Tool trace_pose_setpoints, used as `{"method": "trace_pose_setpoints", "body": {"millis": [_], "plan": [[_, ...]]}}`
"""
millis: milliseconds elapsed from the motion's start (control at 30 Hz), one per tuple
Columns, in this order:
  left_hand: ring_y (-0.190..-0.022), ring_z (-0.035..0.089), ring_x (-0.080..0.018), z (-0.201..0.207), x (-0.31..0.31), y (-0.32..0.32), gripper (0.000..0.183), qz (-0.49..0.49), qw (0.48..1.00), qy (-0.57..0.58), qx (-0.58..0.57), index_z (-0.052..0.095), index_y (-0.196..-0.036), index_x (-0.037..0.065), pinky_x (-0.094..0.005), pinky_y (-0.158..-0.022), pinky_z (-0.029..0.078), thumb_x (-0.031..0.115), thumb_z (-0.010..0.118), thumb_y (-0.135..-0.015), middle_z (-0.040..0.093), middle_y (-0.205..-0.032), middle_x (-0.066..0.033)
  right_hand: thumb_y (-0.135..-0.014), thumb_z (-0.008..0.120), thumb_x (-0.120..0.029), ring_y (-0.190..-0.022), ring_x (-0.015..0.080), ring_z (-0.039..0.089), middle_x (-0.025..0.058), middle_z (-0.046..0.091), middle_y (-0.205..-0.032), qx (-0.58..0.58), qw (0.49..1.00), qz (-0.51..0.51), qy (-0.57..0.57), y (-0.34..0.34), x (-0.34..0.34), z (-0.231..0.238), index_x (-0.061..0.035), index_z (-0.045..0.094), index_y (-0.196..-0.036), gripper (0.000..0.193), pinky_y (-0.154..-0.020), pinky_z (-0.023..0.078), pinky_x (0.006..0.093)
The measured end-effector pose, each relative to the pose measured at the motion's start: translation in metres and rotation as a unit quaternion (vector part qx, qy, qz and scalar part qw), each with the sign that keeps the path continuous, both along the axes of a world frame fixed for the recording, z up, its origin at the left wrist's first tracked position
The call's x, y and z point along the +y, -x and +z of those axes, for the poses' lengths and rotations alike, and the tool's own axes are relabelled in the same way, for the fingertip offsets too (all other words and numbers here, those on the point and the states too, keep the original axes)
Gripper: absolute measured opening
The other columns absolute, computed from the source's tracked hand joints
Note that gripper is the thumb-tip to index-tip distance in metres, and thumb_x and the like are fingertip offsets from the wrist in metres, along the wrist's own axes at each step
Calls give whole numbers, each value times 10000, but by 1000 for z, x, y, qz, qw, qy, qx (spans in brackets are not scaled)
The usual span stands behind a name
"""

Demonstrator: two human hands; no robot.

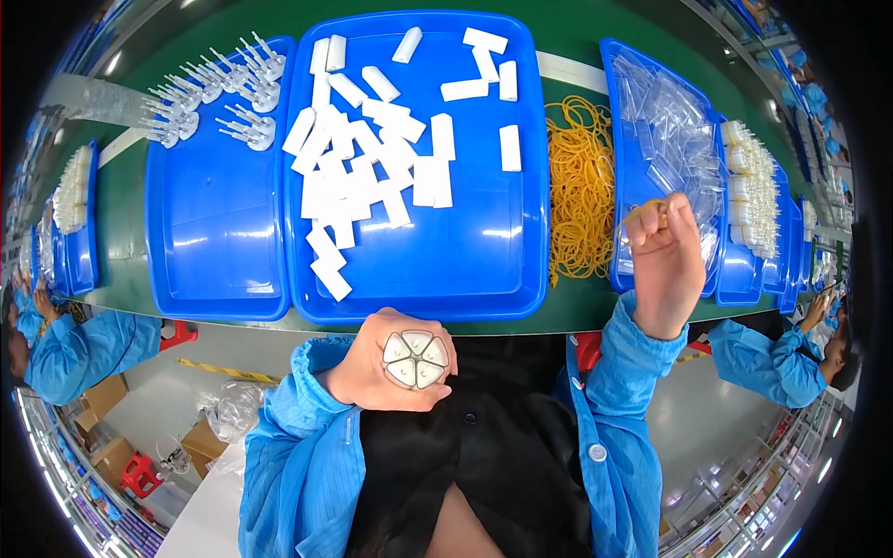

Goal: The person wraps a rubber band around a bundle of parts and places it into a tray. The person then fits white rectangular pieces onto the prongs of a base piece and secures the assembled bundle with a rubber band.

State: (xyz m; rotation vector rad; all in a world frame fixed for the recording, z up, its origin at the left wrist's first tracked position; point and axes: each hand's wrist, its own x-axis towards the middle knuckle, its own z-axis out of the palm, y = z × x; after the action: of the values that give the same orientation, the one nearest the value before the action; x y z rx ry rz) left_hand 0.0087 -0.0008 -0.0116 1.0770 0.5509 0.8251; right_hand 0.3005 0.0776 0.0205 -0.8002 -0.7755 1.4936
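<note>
My left hand (377, 367) is closed round a bundle of white wedge-shaped pieces (416, 359), whose ends form a circle facing up, just in front of the middle tray. Raised over the near edge of the right-hand tray, my right hand (666, 256) has its fingers curled and pinched. A bit of a yellow rubber band (655, 204) shows at its fingertips. Loose white pieces (358, 177) of the same kind lie scattered in the large blue tray (437, 265). A pile of yellow rubber bands (579, 186) rests between that tray and the right-hand one.
On the left, a blue tray (214, 232) carries white pronged parts (246, 126) at its far end. Clear plastic pieces (665, 121) fill the right-hand blue tray (621, 70). Beyond it stand trays of white parts (752, 191). Co-workers in blue sleeves (102, 344) sit on both sides.
</note>
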Motion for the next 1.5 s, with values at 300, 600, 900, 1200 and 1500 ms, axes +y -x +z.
{"method": "trace_pose_setpoints", "body": {"millis": [300,600,900,1200,1500], "plan": [[-597,585,-116,0,-1,-1,149,29,999,32,3,604,-746,16,-228,-544,431,32,709,-641,618,-691,-52,-903,458,-151,-812,275,664,264,560,-1139,-13,998,51,-32,14,-4,5,-24,521,-931,144,-549,481,247],[-595,548,-98,8,3,-8,284,44,994,3,95,567,-768,42,-229,-556,429,125,815,-656,598,-697,-23,-691,720,6,-591,141,639,150,668,-978,-397,856,163,-288,68,-16,19,-52,693,-956,272,-515,417,225],[-798,628,-202,11,15,-20,636,87,954,-227,176,462,-1186,52,-295,-710,498,91,774,-634,591,-951,-92,-550,758,-134,-708,216,574,93,501,-1000,-513,695,353,-360,100,-17,43,-87,616,-1030,503,-587,476,294],[-607,540,-176,25,22,35,276,284,947,27,-145,510,-883,-7,-377,-575,525,-66,609,-632,491,-645,-40,-688,722,-121,-529,181,523,96,500,-704,-443,751,326,-366,75,-25,35,-40,544,-755,207,-420,358,274],[-666,581,-164,18,-1,-18,257,283,947,25,-149,499,-855,21,-341,-609,516,-50,670,-677,550,-723,-77,-721,707,-60,-925,240,645,148,598,-1155,-462,764,53,-447,114,-34,17,4,620,-1094,388,-590,482,273]]}}
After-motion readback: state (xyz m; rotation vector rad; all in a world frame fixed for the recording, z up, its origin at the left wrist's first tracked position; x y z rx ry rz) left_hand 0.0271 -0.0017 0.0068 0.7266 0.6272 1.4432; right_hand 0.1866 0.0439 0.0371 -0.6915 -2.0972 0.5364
